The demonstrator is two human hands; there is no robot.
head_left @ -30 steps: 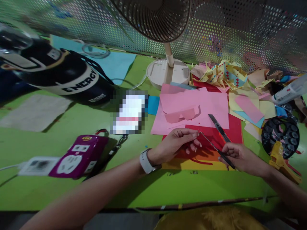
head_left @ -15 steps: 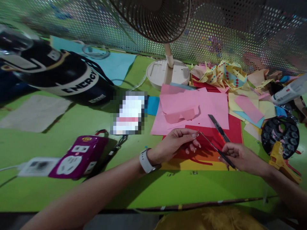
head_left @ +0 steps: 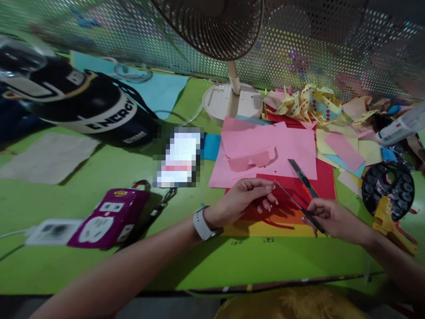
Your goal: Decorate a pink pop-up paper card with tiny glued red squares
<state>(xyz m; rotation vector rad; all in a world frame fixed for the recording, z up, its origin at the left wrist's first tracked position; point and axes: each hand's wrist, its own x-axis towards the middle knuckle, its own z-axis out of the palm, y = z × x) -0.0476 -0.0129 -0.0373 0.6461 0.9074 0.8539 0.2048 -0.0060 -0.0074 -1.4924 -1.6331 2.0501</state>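
My left hand (head_left: 244, 199) is closed in a pinch above the red paper (head_left: 320, 177). A tiny reddish bit shows at its fingertips, too small to name. Between the fingers of my right hand (head_left: 332, 217) is a slim tool (head_left: 314, 220) with a black handle and a thin metal shaft. Its tip reaches the left fingertips. A box cutter (head_left: 302, 178) lies just beyond, across pink and red paper. Under my hands are orange paper and yellow paper (head_left: 242, 230), with curved red strips (head_left: 279, 225) on them. A folded pink paper piece (head_left: 249, 161) rests on pink sheets (head_left: 299, 146).
A phone (head_left: 181, 157) with a blurred screen and a purple power strip (head_left: 109, 217) are left of my hands. Behind stand a large black bottle (head_left: 99, 106) and a fan (head_left: 232, 104). Paper scraps (head_left: 308, 106), a black round palette (head_left: 387, 190) and a yellow glue gun (head_left: 387, 221) are rightward.
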